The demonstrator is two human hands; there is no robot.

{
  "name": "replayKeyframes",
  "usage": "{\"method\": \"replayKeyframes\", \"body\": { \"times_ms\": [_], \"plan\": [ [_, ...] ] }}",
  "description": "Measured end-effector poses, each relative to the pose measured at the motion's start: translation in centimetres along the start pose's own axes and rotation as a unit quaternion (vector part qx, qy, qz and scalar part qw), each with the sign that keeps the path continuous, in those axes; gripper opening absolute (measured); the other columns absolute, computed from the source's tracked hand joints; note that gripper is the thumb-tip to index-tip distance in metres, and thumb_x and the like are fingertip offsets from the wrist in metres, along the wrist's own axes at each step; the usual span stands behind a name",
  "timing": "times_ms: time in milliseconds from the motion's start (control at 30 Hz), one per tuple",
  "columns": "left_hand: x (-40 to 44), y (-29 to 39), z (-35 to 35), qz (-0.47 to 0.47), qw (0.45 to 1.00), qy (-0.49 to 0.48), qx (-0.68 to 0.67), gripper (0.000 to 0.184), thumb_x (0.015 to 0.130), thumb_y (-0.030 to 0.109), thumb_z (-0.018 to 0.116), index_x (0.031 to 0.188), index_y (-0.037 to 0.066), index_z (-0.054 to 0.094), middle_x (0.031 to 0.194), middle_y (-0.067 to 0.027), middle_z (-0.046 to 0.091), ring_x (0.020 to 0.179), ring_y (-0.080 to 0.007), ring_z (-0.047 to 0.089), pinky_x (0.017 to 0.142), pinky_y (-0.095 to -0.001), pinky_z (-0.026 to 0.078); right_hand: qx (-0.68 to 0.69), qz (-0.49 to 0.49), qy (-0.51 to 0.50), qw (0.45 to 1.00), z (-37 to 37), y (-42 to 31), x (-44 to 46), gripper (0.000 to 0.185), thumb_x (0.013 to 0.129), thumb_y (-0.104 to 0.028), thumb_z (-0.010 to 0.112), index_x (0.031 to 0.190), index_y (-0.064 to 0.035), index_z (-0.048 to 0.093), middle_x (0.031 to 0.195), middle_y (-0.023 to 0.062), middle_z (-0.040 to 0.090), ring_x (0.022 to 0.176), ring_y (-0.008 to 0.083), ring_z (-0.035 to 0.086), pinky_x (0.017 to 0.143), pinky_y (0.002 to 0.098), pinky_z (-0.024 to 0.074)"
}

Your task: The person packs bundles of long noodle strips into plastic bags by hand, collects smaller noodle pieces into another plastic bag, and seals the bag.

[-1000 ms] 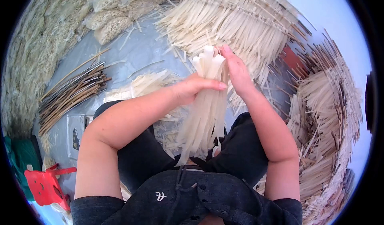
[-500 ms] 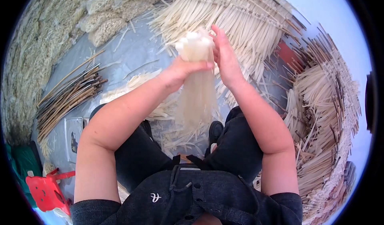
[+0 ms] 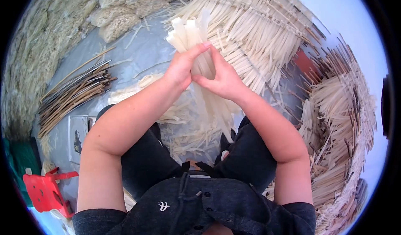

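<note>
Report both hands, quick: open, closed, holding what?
Left hand: closed around the bundle of pale strips.
Right hand: curved against the same bundle; whether it grips cannot be told.

"How are the left arm (image 3: 102,162) and right arm (image 3: 294,164) posed?"
"Bent at the elbows (image 3: 100,143), the 2 forearms (image 3: 135,107) slanting far toward each other."
"And the left hand (image 3: 180,67)?"
"Curled, thumb (image 3: 198,50) pointing far right."
"The right hand (image 3: 227,81)?"
"Close beside it, thumb (image 3: 204,82) stretched left, forefinger (image 3: 217,59) reaching far left, a gap between those 2."
</note>
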State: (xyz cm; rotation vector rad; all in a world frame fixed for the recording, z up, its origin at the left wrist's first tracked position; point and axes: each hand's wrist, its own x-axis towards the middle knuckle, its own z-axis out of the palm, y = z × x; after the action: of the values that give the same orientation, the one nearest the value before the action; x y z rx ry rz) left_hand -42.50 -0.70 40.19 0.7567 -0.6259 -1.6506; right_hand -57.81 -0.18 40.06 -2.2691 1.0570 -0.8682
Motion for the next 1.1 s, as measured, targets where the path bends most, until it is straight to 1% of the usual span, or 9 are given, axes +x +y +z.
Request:
{"method": "replayKeyframes", "body": {
  "times_ms": [200,400,467,500,567,733,800,1033,1100],
  "plan": [
    [0.1,-0.3,-0.3,0.002,0.994,0.075,0.074,0.042,0.080,0.017,0.075,0.115,0.002,0.057,0.106,-0.0107,0.063,0.095,-0.0220,0.062,0.082,-0.0375,0.052,0.014,0.089,-0.117,0.989,-0.1,-1.6,-0.3,0.094,0.076,-0.040,0.070,0.143,0.0050,0.021,0.127,0.0291,0.050,0.118,0.0371,0.053,0.100,0.0391,0.0420],
    [-0.3,0.0,-0.5,-0.049,0.994,0.027,0.090,0.043,0.082,0.022,0.073,0.116,0.001,0.056,0.107,-0.0107,0.062,0.094,-0.0218,0.062,0.081,-0.0378,0.052,-0.135,0.074,-0.158,0.975,-2.7,-1.8,1.0,0.101,0.070,-0.049,0.073,0.142,0.0043,0.026,0.128,0.0301,0.048,0.113,0.0400,0.055,0.096,0.0412,0.0457],
    [-0.5,-0.5,-0.3,-0.073,0.991,0.033,0.109,0.046,0.080,0.020,0.073,0.118,0.001,0.055,0.109,-0.0114,0.062,0.096,-0.0224,0.062,0.082,-0.0385,0.052,0.081,0.157,-0.013,0.984,-3.8,-1.6,1.5,0.091,0.078,-0.048,0.070,0.143,0.0007,0.029,0.132,0.0267,0.048,0.115,0.0354,0.056,0.098,0.0404,0.0441],
    [-0.6,-0.8,-0.2,-0.095,0.986,0.040,0.129,0.049,0.079,0.019,0.074,0.120,0.002,0.054,0.111,-0.0121,0.061,0.098,-0.0229,0.061,0.082,-0.0392,0.052,0.080,0.158,-0.011,0.984,-3.8,-0.7,1.9,0.091,0.078,-0.048,0.070,0.143,0.0007,0.029,0.132,0.0267,0.048,0.115,0.0354,0.056,0.098,0.0404,0.0441],
    [-1.8,-1.2,0.8,-0.096,0.986,-0.003,0.134,0.050,0.078,0.020,0.074,0.121,0.002,0.054,0.110,-0.0118,0.062,0.100,-0.0226,0.061,0.084,-0.0387,0.051,0.023,-0.019,0.100,0.995,-3.3,1.3,2.3,0.082,0.087,-0.045,0.063,0.145,0.0011,0.027,0.135,0.0236,0.047,0.116,0.0309,0.056,0.100,0.0382,0.0417],
    [-2.1,-1.9,1.1,-0.074,0.988,-0.077,0.113,0.052,0.078,0.020,0.074,0.123,0.002,0.052,0.112,-0.0110,0.061,0.105,-0.0225,0.059,0.087,-0.0382,0.049,0.155,0.066,-0.070,0.983,-2.6,-0.5,1.3,0.084,0.089,-0.041,0.063,0.147,0.0008,0.020,0.140,0.0257,0.040,0.129,0.0317,0.045,0.101,0.0375,0.0402],
    [-1.1,-1.6,0.7,-0.069,0.994,-0.069,0.057,0.053,0.079,0.018,0.073,0.124,0.002,0.050,0.114,-0.0113,0.059,0.105,-0.0235,0.059,0.087,-0.0390,0.050,0.154,-0.005,0.055,0.987,-2.2,-0.9,1.1,0.090,0.086,-0.038,0.067,0.148,0.0017,0.016,0.145,0.0257,0.033,0.132,0.0339,0.040,0.102,0.0394,0.0398],
    [1.2,2.5,-0.3,0.005,0.997,0.062,0.042,0.045,0.078,0.018,0.075,0.114,0.000,0.057,0.105,-0.0119,0.062,0.095,-0.0233,0.062,0.081,-0.0404,0.052,0.042,0.009,0.100,0.994,-0.9,-1.7,1.0,0.087,0.085,-0.022,0.069,0.149,-0.0006,0.013,0.149,0.0220,0.029,0.131,0.0331,0.042,0.101,0.0375,0.0426],
    [0.5,4.0,0.9,-0.017,0.998,0.015,0.062,0.043,0.078,0.018,0.075,0.113,0.001,0.058,0.103,-0.0100,0.062,0.094,-0.0217,0.062,0.080,-0.0382,0.052,0.230,-0.055,0.162,0.958,-1.5,-1.1,2.2,0.070,0.088,-0.007,0.060,0.147,-0.0023,0.023,0.145,0.0189,0.035,0.125,0.0291,0.049,0.099,0.0334,0.0447]
  ]
}}
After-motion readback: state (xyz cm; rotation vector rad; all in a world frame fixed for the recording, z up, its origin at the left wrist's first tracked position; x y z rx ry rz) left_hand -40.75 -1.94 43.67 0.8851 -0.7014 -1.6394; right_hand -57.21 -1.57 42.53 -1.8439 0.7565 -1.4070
